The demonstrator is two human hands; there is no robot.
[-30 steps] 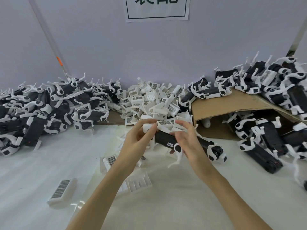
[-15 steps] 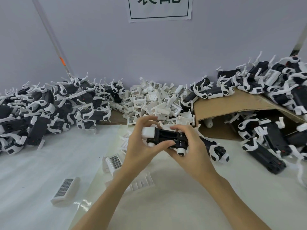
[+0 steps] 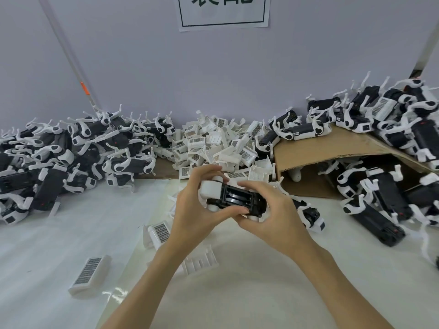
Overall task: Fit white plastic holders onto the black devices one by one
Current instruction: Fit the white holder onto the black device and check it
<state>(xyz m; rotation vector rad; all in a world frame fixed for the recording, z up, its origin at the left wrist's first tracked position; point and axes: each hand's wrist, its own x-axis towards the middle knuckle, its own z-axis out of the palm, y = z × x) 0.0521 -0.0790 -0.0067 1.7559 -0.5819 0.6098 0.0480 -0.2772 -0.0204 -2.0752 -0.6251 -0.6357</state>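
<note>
Both hands, left hand (image 3: 197,210) at 9 o'clock and right hand (image 3: 273,217) at 3, curl fingers around the black device (image 3: 237,198), open cavity upward, likely ready for a holder.

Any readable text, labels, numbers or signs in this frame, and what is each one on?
White paper sign with a black border on the wall: two large black characters, cut off by the frame's top edge, unreadable.
Barcode stickers on the white plastic holders: bars only, digits too small.
Small white labels on the black devices: blurred, unreadable.
</note>
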